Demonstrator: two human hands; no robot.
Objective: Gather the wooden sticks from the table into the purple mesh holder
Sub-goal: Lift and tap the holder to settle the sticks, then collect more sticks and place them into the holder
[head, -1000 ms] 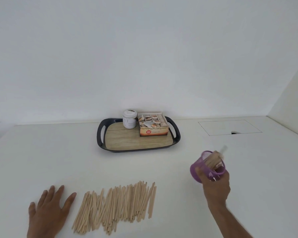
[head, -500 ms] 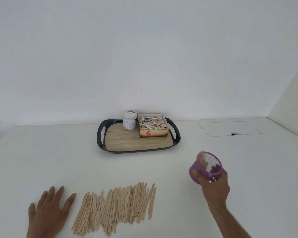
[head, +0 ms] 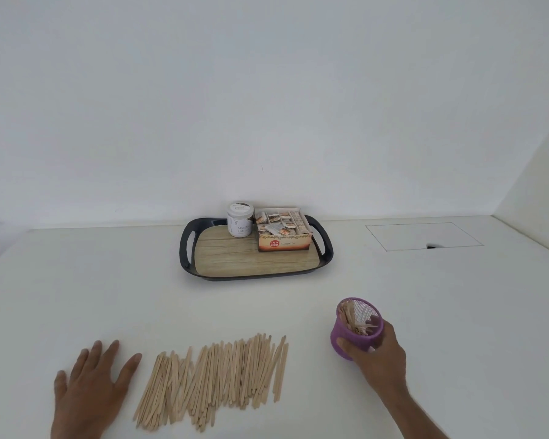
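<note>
Sticks (head: 216, 380) lie fanned along the bench's (head: 76, 280) near edge beside the flat, spread left hand (head: 91, 394); the right hand (head: 377, 356) grips the tilted purple mesh holder (head: 355, 327) toward the near right; tipped further, its few sticks could spill.

Bright, even, diffuse light — soft faint shadows, sharp focus, wide-angle edge bowing.
</note>
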